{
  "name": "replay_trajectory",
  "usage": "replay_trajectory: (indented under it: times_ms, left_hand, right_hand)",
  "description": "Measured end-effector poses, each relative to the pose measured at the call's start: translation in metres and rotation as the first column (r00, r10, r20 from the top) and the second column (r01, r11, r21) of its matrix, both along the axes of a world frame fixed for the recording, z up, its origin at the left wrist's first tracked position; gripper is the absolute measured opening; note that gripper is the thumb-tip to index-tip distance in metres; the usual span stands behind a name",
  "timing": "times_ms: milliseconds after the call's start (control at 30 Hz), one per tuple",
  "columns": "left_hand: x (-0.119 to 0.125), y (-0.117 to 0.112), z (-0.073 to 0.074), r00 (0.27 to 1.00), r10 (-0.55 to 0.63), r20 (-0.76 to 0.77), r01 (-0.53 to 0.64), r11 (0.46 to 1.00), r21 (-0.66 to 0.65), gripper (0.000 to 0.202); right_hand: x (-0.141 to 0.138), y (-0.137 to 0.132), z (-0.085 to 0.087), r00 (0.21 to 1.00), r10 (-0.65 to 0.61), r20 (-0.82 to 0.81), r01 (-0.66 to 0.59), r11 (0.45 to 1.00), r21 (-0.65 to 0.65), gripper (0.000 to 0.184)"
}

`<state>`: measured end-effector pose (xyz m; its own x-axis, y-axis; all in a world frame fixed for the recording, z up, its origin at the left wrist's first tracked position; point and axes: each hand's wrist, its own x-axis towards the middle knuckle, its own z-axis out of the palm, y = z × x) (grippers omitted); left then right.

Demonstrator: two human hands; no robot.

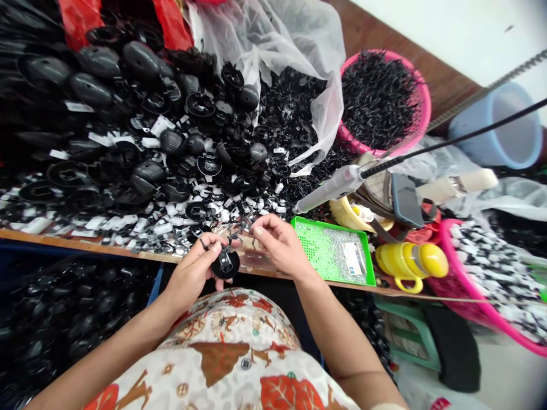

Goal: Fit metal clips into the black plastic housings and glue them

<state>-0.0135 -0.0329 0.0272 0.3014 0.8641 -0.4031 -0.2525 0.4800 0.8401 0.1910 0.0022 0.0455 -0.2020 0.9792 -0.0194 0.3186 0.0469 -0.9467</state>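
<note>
My left hand (192, 270) is closed on a black round plastic part (226, 264) with a flat disc base and a small clip-like top, held just over the table's front edge. Close by on the right, my right hand (281, 246) has its thumb and forefinger pinched together. A thin dark sliver shows below those fingertips, too small to name. Around both hands lie small white plastic pieces (164, 229) and black bits. A grey electric screwdriver (331, 188) hangs just beyond my right hand.
Black plastic housings (143, 60) heap up at the left and back. A green tray (371, 259) of small metal pieces lies on the right, beside a yellow bottle (404, 261). Pink baskets (428, 105) hold black parts and black-and-white parts. A phone (407, 199) lies there too.
</note>
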Motion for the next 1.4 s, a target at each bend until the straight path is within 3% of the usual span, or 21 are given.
replay_trajectory:
  times_ms: [100, 200, 267, 333, 400, 467, 600, 667, 800, 1100, 1200, 1300, 1400]
  left_hand:
    - [0.004, 0.000, 0.005, 0.994, -0.035, 0.106, 0.039, 0.998, -0.039, 0.032]
    - [0.008, 0.001, 0.005, 0.996, -0.025, 0.083, 0.030, 0.998, -0.060, 0.032]
    - [0.011, 0.003, 0.002, 0.999, 0.034, 0.034, -0.032, 0.998, -0.049, 0.032]
    - [0.013, 0.005, -0.001, 0.997, 0.076, -0.020, -0.076, 0.997, -0.021, 0.033]
    - [0.016, 0.007, -0.002, 0.995, 0.063, -0.073, -0.063, 0.998, -0.004, 0.034]
    - [0.020, 0.008, -0.003, 0.994, 0.032, -0.100, -0.033, 0.999, -0.004, 0.036]
    - [0.027, 0.010, -0.001, 0.997, 0.050, -0.055, -0.050, 0.999, -0.008, 0.039]
    - [0.028, 0.012, 0.000, 0.996, 0.065, -0.055, -0.065, 0.998, -0.008, 0.041]
    - [0.030, 0.014, 0.001, 0.996, 0.041, -0.075, -0.040, 0.999, 0.007, 0.038]
    - [0.031, 0.006, -0.002, 0.977, -0.002, -0.214, -0.004, 1.000, -0.027, 0.037]
    - [0.025, 0.003, -0.007, 0.949, 0.039, -0.314, -0.038, 0.999, 0.007, 0.036]
    - [0.019, 0.002, -0.013, 0.931, 0.067, -0.359, -0.037, 0.995, 0.089, 0.037]
    - [0.015, 0.003, -0.018, 0.922, 0.027, -0.386, 0.015, 0.994, 0.106, 0.038]
  right_hand:
    - [-0.001, -0.014, -0.002, 0.985, 0.087, -0.146, -0.085, 0.996, 0.023, 0.016]
    - [-0.009, -0.030, -0.015, 0.995, -0.045, -0.094, 0.055, 0.993, 0.101, 0.010]
    - [-0.014, -0.039, -0.022, 0.992, -0.113, -0.052, 0.120, 0.982, 0.146, 0.019]
    - [-0.016, -0.044, -0.026, 0.992, -0.120, -0.028, 0.123, 0.975, 0.183, 0.028]
    - [-0.014, -0.045, -0.027, 0.994, -0.113, -0.011, 0.112, 0.965, 0.237, 0.025]
    - [-0.008, -0.041, -0.027, 0.988, -0.148, 0.045, 0.125, 0.936, 0.329, 0.018]
    - [0.007, -0.030, -0.021, 0.930, -0.335, 0.152, 0.229, 0.850, 0.475, 0.015]
    - [0.009, -0.030, -0.017, 0.918, -0.359, 0.168, 0.242, 0.844, 0.479, 0.014]
    - [0.001, -0.038, -0.012, 0.932, -0.251, 0.262, 0.108, 0.881, 0.460, 0.013]
    - [-0.012, -0.056, -0.026, 0.896, -0.267, 0.356, 0.053, 0.858, 0.511, 0.020]
    - [-0.010, -0.058, -0.026, 0.953, -0.144, 0.268, 0.012, 0.897, 0.442, 0.021]
    - [0.005, -0.037, -0.020, 0.977, -0.006, 0.214, -0.057, 0.956, 0.288, 0.023]
    - [0.020, 0.007, -0.009, 0.887, -0.165, 0.431, 0.042, 0.959, 0.281, 0.023]
